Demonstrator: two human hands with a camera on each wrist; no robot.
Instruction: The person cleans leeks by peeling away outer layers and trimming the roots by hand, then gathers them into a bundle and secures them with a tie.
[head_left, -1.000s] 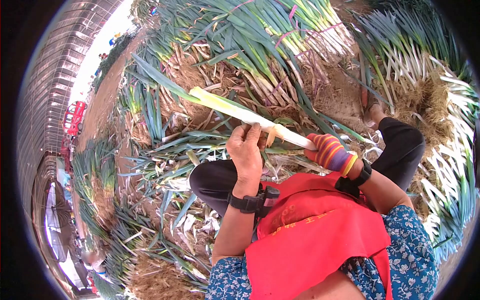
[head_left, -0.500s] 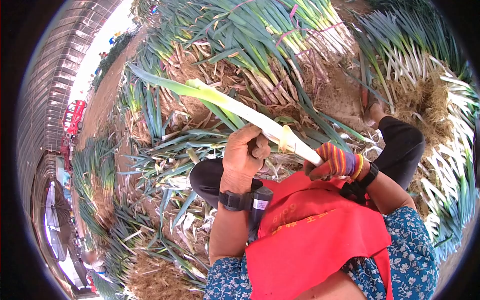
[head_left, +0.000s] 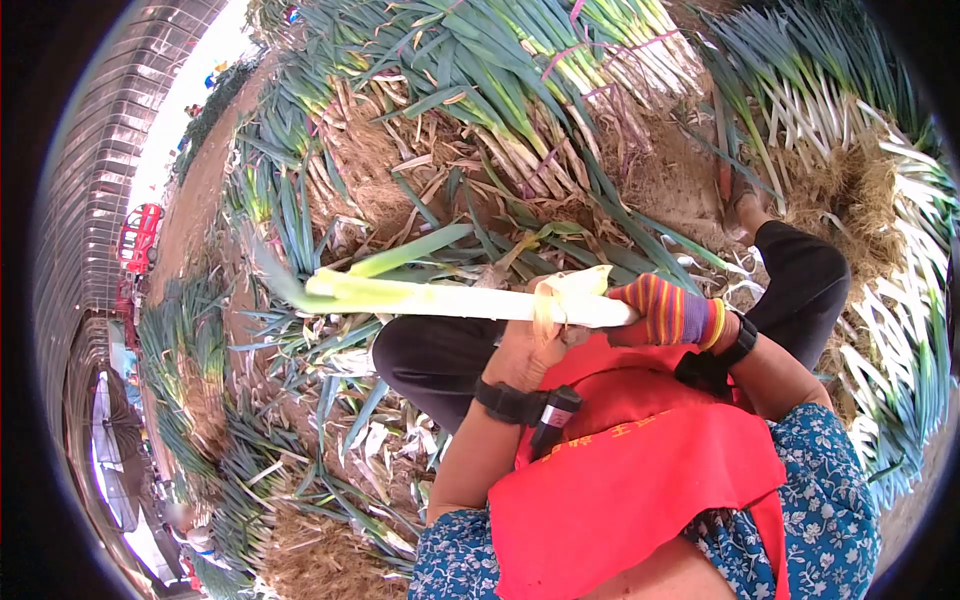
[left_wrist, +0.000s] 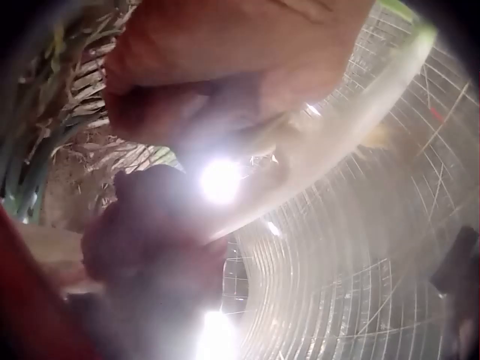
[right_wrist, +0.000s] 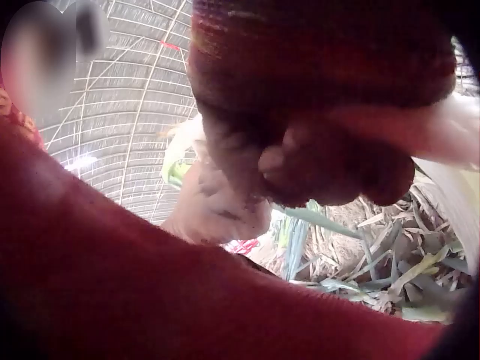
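Note:
A long leek (head_left: 450, 302) lies nearly level across the front of the body, its green leaves at the left. The right hand (head_left: 668, 312), in a striped glove, grips its white end. Under the stalk is the bare left hand (head_left: 540, 350), fingers curled against a loosened outer layer (head_left: 580, 284) that stands off the white part; its fingertips are partly hidden. In the left wrist view the left hand (left_wrist: 232, 60) is beside the pale stalk (left_wrist: 330, 150), pinching thin skin. The right wrist view shows the gloved hand (right_wrist: 315, 105) dark and curled.
Tied bundles of leeks (head_left: 520, 110) lie beyond the hands. White-stemmed leeks (head_left: 890, 350) are laid out at the right, with a root pile (head_left: 850, 190) beside them. Loose trimmings (head_left: 390, 460) cover the ground at the left. A red apron (head_left: 630, 480) covers the lap.
The leek has swung from a slant to nearly level, its leafy end dropping. An outer layer has come loose near the white end. The left hand has moved under the stalk, towards the right hand.

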